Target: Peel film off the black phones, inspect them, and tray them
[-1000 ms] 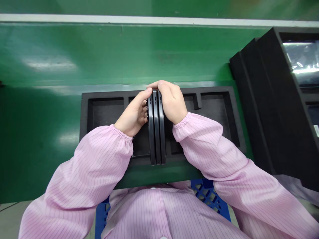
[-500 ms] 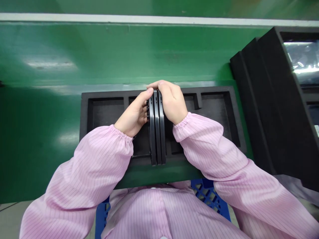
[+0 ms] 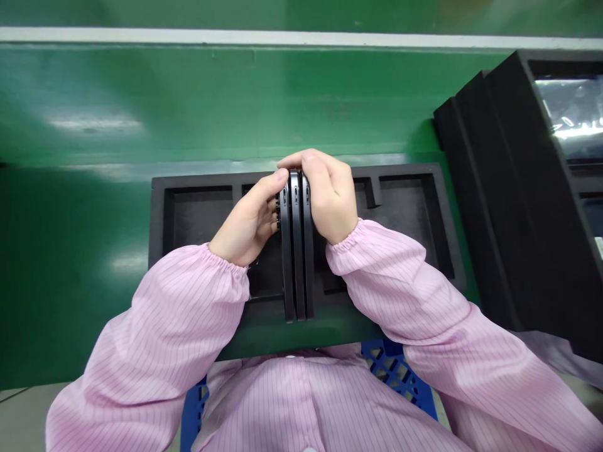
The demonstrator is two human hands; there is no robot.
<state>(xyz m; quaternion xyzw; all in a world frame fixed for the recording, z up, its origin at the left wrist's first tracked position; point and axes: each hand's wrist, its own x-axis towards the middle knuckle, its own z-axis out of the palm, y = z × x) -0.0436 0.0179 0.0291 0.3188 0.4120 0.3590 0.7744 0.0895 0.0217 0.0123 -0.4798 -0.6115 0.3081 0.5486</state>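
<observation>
Three slim dark devices [image 3: 297, 251], which look like phones, stand on edge side by side above the middle of a black foam tray [image 3: 193, 183]. My left hand [image 3: 252, 216] holds them from the left, its thumb at their far end and its other fingers partly hidden behind them. From the right, my right hand [image 3: 330, 196] grips the same group, with fingers curled over the far end. Small slots show in the devices' upper edges. The tray's compartments are partly covered by my hands and sleeves.
On the right, a tall stack of black foam trays [image 3: 522, 188] holds shiny film-covered items [image 3: 572, 119]. The green table [image 3: 188, 100] has a white strip [image 3: 235, 36] along its far side. A blue plastic lattice [image 3: 400, 376] shows below the table's near edge.
The devices' near ends have come slightly closer to me, and small gaps between the devices look a little wider. Both hands keep hold of them.
</observation>
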